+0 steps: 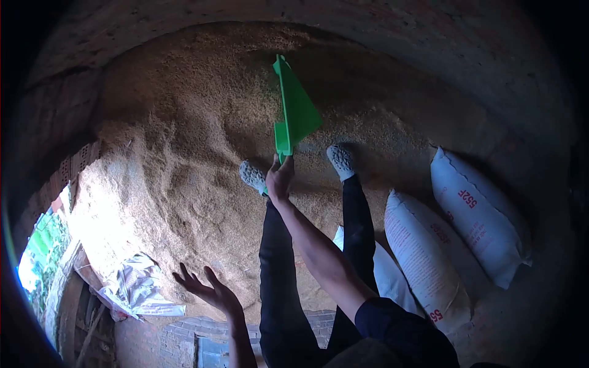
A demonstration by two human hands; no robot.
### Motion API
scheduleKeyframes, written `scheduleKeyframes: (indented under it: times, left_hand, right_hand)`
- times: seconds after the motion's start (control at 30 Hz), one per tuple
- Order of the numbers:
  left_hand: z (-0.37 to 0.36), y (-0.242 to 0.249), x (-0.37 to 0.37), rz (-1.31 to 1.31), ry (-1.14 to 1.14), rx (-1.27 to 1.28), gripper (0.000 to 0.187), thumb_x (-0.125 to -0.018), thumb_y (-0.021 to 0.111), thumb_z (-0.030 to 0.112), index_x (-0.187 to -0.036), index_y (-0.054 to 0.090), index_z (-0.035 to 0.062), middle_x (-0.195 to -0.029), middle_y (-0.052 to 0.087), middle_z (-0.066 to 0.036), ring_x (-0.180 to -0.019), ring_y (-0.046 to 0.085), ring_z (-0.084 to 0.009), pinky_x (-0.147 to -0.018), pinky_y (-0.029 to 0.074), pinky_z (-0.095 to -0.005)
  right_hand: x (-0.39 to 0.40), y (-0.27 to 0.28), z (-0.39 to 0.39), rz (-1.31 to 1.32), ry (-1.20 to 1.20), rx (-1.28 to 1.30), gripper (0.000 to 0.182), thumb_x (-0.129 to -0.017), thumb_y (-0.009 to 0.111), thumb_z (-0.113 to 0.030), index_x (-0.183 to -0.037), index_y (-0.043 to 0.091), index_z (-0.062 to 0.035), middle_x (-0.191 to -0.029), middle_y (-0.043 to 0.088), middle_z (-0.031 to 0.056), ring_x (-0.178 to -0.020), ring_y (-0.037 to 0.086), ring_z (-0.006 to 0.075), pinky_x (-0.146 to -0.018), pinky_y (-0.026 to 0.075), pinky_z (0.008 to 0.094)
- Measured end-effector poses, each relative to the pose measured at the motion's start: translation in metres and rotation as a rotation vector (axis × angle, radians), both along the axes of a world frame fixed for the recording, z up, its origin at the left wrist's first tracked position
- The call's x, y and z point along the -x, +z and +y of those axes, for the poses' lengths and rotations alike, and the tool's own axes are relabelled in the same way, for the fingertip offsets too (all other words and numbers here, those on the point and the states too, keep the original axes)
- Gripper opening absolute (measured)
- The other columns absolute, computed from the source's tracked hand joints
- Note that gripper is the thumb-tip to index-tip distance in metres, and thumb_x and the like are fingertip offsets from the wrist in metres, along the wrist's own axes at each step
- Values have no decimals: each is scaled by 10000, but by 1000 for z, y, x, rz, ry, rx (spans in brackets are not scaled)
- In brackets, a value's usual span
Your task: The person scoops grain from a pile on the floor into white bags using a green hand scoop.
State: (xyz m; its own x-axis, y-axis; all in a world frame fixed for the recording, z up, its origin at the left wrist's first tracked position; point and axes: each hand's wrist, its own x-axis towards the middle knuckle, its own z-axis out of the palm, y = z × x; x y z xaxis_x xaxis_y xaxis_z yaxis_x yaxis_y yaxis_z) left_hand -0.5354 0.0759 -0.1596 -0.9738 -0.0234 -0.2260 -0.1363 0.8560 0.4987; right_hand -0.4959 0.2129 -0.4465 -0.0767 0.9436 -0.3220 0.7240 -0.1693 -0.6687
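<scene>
My right hand (279, 179) grips the handle of a green plastic scoop (296, 113), whose blade is pushed into a large pile of tan grain (184, 153). My left hand (208, 291) hovers free over the lower left slope of the pile, holding nothing, with its fingers spread. Both my legs in dark trousers stand at the pile's edge, and my feet (340, 161) in grey shoes rest on the grain on either side of the scoop's handle.
Three filled white sacks (475, 221) with red print lie side by side to the right of my legs. A crumpled empty sack (138, 288) lies at the lower left. Brick walls (55, 116) close in the pile, and an opening (40, 251) at far left shows greenery.
</scene>
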Motion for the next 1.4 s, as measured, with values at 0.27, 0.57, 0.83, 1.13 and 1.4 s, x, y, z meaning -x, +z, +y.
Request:
scheduleKeyframes:
  times: [0.27, 0.57, 0.83, 1.13, 1.4]
  left_hand:
    - [14, -6, 13, -18, -109, -8, 771, -941, 540, 297, -1480, 32, 81, -1468, 290, -192, -1356, 295, -341, -1100, 261, -531]
    - [12, -21, 5, -112, -97, -44, 812, -926, 553, 292, -1479, 5, 62, -1454, 299, -215, -1350, 303, -337, -1110, 231, -530]
    - [22, -8, 10, -109, -104, -97, 831, -912, 569, 281, -1485, -2, 94, -1454, 293, -219, -1354, 291, -345, -1103, 218, -549]
    - [38, -8, 6, -78, -143, -97, 834, -904, 576, 292, -1486, 15, 88, -1443, 318, -217, -1342, 315, -338, -1101, 224, -535]
    - [84, -17, -14, -93, -177, -151, 853, -912, 569, 349, -1480, -5, 76, -1445, 317, -216, -1337, 320, -351, -1107, 220, -542]
  right_hand:
    - [-138, 5, 132, 113, -458, 271, 420, -953, 525, -170, -1322, 361, -58, -890, 563, 121, -551, 564, 189, -440, 465, 301]
    - [-136, -140, 312, 736, -784, 483, 157, -936, 525, -162, -1080, 491, -110, -828, 550, 60, -588, 544, 169, -468, 484, 313]
    - [-21, -87, 173, 494, -592, 528, 395, -946, 522, -123, -1307, 366, -85, -956, 571, 88, -439, 541, 153, -337, 451, 272]
    - [-23, 8, 97, 273, -134, 533, 349, -949, 517, -127, -1255, 369, -47, -829, 570, 144, -506, 589, 212, -406, 489, 323]
    - [-119, 49, 136, -282, 490, 32, 392, -857, 502, 23, -1236, 448, -63, -982, 548, 211, -799, 600, 376, -673, 515, 452]
